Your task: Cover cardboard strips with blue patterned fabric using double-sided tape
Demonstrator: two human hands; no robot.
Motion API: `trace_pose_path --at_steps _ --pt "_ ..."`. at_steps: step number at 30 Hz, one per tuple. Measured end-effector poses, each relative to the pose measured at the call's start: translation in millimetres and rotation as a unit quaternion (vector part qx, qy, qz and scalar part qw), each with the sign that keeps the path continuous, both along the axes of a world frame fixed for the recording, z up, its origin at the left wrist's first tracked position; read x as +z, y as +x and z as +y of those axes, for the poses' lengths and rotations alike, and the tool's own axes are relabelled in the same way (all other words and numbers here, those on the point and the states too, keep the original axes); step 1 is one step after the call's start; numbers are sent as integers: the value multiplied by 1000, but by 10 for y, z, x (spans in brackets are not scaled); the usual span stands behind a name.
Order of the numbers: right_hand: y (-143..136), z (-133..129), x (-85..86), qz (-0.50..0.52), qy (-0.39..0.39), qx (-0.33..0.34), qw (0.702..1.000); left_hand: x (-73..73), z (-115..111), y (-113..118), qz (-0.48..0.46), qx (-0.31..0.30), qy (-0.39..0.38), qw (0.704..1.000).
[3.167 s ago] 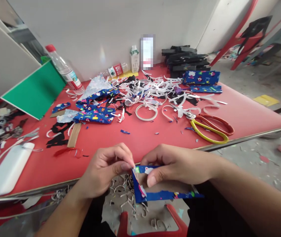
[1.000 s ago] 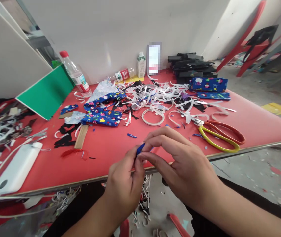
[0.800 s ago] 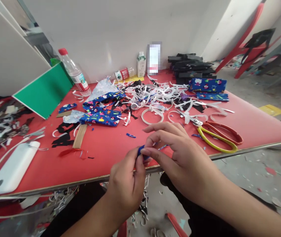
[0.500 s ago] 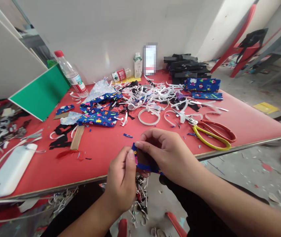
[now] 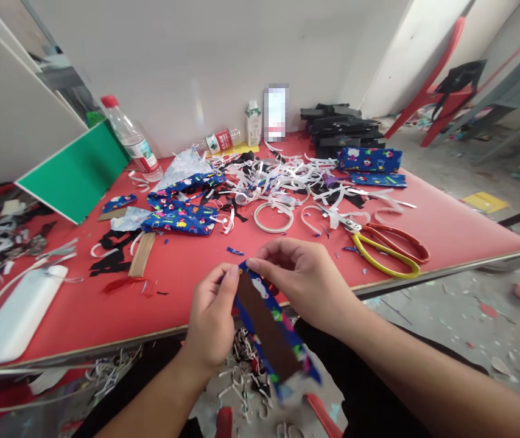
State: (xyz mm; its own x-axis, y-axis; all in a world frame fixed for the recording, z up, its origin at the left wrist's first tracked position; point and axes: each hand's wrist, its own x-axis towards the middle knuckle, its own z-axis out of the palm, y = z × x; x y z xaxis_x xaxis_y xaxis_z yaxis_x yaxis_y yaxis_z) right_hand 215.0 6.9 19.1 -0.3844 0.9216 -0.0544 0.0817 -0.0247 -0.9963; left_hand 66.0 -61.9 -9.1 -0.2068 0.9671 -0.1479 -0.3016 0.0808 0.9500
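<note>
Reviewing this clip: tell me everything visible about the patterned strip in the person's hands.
The patterned strip is long and narrow: a brown panel, perhaps card, bordered by blue, cloth-like edges printed with white, green, pink and yellow figures. Its far end is pinched by the left hand and right hand. From there it slants down toward the near right, its blurred lower end beyond the edge of the red table in view.

Red-capped bottle (image 5: 133, 141) beside green board (image 5: 73, 173); carton (image 5: 253, 125) beside blurred screen (image 5: 276, 114); black bag (image 5: 461, 79) on chair (image 5: 452, 50).
</note>
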Motion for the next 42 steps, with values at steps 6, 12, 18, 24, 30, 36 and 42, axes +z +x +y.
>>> trace_pose_path --at_steps 6,12,18,24,30,36,42 --pt "201 55 -3 9 189 160 969 184 60 -113 -104 -58 -58 991" --pt "296 174 -90 -50 440 193 876 175 56 -152 -101 -64 -96 988" --pt "187 55 -72 -96 327 105 934 127 57 -153 -84 -137 -97 982" --pt "160 63 -62 -89 262 138 951 121 81 -133 -68 -83 -110 988" --pt "782 410 208 -310 313 -69 895 145 104 -175 -98 -58 -131 985" --pt "1731 624 286 -599 116 -64 790 178 91 -152 -79 -35 -131 988" --pt "1723 753 -16 -639 109 4 761 152 104 -56 -83 56 -88 991"
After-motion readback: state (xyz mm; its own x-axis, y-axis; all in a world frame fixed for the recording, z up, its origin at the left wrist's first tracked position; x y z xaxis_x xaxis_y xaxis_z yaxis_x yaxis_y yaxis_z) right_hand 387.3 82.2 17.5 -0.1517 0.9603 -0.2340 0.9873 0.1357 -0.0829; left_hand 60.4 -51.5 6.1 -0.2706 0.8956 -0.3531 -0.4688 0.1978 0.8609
